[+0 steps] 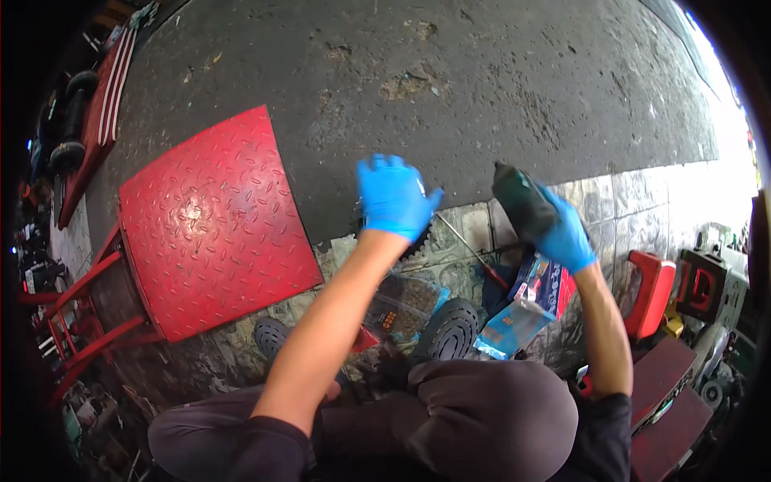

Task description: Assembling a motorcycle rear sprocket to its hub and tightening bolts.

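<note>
My left hand (pixel 393 195), in a blue glove, reaches forward with fingers and thumb apart, above the border between dark floor and paving. Partly hidden beneath its wrist is a dark toothed ring (pixel 417 246). My right hand (pixel 566 237), also gloved in blue, grips a dark bottle-like object (pixel 522 201) with a narrow tip; blur hides its exact kind. Between the hands, a screwdriver (pixel 491 273) with a red handle and long thin shaft lies on the paving. Nearer me are a clear bag of small parts (pixel 408 301) and a blue-and-clear packet (pixel 514 328).
A red diamond-plate metal platform (pixel 221 225) stands at left. Red-and-blue packaging (pixel 550 281) lies below my right hand. Farther right are a red plastic case (pixel 649 293) and a dark red box (pixel 665 377). My sandal (pixel 451 329) rests beside the bag.
</note>
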`<move>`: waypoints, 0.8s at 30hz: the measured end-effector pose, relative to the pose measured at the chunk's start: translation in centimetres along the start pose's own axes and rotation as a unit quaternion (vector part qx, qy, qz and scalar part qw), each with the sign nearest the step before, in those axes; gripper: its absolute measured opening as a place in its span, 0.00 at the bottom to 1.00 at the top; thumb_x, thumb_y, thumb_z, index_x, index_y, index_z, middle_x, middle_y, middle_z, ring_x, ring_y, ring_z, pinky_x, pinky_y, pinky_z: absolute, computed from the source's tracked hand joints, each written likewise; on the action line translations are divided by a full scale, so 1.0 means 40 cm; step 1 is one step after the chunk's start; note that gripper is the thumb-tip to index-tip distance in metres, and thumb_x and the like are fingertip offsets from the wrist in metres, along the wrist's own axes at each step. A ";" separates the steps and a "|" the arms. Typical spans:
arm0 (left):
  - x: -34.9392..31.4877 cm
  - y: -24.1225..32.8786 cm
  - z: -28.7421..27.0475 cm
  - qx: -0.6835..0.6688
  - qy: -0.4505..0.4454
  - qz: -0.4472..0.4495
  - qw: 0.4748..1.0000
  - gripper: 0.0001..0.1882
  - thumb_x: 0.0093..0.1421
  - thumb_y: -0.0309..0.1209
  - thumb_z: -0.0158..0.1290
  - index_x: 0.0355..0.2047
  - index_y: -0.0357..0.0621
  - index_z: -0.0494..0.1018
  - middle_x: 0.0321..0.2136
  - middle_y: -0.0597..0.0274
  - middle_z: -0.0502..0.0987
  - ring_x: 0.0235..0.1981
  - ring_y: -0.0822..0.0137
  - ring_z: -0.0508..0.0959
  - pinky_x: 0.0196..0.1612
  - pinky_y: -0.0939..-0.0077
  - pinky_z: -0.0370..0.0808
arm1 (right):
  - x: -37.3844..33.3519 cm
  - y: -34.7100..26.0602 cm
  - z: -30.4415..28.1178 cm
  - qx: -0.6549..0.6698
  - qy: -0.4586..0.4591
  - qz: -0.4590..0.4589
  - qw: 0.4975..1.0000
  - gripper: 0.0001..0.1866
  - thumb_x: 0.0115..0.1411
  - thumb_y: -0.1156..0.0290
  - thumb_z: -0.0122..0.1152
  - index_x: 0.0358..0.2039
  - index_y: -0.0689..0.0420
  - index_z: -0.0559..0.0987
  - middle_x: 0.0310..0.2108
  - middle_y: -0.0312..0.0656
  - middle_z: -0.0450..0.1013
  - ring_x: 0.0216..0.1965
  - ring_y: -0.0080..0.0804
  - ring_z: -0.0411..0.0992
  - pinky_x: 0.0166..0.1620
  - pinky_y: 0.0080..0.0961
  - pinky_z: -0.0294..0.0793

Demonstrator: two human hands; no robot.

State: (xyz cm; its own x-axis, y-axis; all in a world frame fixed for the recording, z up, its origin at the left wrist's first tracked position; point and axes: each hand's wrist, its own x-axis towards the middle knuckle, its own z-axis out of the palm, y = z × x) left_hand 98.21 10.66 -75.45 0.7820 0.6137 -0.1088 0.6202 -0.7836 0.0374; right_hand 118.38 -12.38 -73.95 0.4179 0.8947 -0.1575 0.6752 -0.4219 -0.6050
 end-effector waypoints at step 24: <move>-0.171 -0.014 -0.072 -0.652 -0.109 0.145 0.736 0.43 0.48 0.11 0.53 0.67 0.49 0.63 0.41 0.47 0.81 0.32 0.56 0.81 0.39 0.65 0.76 | -0.164 -0.322 -0.030 0.249 -0.092 0.152 0.952 0.16 0.58 0.75 0.63 0.48 0.61 0.80 0.42 0.42 0.79 0.38 0.29 0.76 0.43 0.26 0.76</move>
State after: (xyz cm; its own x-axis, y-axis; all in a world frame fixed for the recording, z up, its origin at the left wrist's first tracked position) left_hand 92.70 7.17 -71.86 0.9527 0.2980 -0.0600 0.0726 -0.0311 0.9969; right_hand 107.66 -13.01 -64.20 0.4034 0.7720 -0.4913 0.1486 -0.5850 -0.7973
